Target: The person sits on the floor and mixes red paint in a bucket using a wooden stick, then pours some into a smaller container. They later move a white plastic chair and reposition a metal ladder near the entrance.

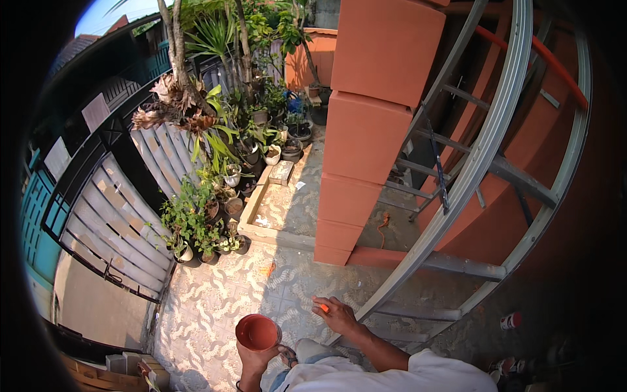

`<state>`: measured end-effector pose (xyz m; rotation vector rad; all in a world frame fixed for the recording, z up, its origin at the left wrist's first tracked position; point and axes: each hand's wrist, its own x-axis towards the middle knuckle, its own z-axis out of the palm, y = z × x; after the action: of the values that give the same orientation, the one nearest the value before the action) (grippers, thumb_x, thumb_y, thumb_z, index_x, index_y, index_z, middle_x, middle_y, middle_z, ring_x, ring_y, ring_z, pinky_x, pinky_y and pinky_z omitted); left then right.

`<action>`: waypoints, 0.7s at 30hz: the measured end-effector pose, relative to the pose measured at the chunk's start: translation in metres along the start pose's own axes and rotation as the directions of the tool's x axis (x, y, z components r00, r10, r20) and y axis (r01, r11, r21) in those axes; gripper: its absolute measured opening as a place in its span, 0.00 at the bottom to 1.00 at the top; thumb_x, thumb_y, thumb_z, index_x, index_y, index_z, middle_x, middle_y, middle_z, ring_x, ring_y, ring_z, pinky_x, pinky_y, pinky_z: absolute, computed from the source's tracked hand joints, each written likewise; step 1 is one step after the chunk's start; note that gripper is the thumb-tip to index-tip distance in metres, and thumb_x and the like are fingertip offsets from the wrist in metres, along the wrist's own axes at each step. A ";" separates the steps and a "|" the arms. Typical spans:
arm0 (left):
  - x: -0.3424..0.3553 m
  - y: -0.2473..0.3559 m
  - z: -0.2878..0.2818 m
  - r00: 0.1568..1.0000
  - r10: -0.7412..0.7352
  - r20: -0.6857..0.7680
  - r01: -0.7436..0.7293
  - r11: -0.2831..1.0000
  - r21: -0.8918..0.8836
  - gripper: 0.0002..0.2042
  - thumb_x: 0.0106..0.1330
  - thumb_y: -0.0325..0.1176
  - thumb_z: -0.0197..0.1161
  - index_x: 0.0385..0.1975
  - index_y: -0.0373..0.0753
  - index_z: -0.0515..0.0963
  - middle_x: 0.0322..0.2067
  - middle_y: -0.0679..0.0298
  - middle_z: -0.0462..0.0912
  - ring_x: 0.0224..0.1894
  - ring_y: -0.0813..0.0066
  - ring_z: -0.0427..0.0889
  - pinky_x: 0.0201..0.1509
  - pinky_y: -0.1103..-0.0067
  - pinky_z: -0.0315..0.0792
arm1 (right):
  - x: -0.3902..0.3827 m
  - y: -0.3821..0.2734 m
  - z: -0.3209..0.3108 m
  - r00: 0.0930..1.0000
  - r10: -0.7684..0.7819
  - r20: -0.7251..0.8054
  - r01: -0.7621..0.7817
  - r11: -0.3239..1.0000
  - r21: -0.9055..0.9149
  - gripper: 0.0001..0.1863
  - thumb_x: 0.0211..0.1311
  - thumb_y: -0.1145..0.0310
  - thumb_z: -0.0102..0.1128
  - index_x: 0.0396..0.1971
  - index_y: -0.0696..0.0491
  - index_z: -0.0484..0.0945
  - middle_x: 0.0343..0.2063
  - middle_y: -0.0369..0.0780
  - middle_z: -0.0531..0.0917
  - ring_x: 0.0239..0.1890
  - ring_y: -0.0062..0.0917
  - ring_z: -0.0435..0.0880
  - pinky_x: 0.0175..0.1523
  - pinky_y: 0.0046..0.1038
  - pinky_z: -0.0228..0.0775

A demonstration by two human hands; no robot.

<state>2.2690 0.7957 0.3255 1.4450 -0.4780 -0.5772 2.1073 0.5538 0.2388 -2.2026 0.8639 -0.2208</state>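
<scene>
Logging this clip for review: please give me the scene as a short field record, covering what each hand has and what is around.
setting: tiled yard seen from high up
left hand: holds a cup of orange-red paint from below
right hand: holds a small orange thing, too small to tell what, close to the ladder
ladder: metal, leaning by the pillar
pillar: orange-red blocks
plants: potted, along the gate
can: on the ground, right
</scene>
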 end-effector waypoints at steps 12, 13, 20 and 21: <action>0.207 -0.025 0.012 0.980 -0.039 0.196 0.020 0.995 0.100 0.50 0.40 0.33 0.95 0.68 0.35 0.72 0.60 0.57 0.84 0.63 0.64 0.84 0.71 0.65 0.77 | 0.132 0.041 -0.009 0.904 0.205 -0.375 -0.067 0.935 0.349 0.15 0.80 0.60 0.67 0.55 0.55 0.85 0.36 0.38 0.89 0.29 0.19 0.85 0.35 0.26 0.79; 0.235 -0.028 0.020 0.976 0.010 0.218 -0.032 0.995 0.099 0.51 0.40 0.34 0.95 0.68 0.35 0.72 0.61 0.57 0.84 0.63 0.64 0.83 0.71 0.65 0.77 | 0.154 0.043 -0.010 0.905 0.269 -0.329 -0.112 0.898 0.427 0.15 0.79 0.60 0.68 0.54 0.55 0.85 0.38 0.40 0.90 0.29 0.22 0.87 0.36 0.28 0.79; 0.365 -0.029 0.069 0.946 0.047 0.322 -0.085 0.991 0.105 0.53 0.42 0.38 0.95 0.71 0.34 0.70 0.64 0.56 0.81 0.66 0.64 0.82 0.73 0.65 0.76 | 0.254 0.024 -0.018 0.952 0.244 -0.183 -0.120 0.850 0.513 0.12 0.78 0.62 0.69 0.51 0.54 0.86 0.31 0.39 0.89 0.25 0.19 0.85 0.33 0.27 0.78; 0.380 -0.029 0.076 0.943 0.059 0.327 -0.095 0.991 0.093 0.54 0.42 0.38 0.95 0.71 0.34 0.70 0.65 0.57 0.81 0.66 0.66 0.82 0.73 0.65 0.76 | 0.267 0.020 -0.020 0.953 0.250 -0.172 -0.133 0.854 0.502 0.12 0.78 0.62 0.69 0.51 0.53 0.86 0.31 0.39 0.88 0.25 0.19 0.85 0.33 0.26 0.78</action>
<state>2.5141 0.4961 0.2876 1.4312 -0.8334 -0.7399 2.2913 0.3604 0.2110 -1.6258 1.0226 -0.5452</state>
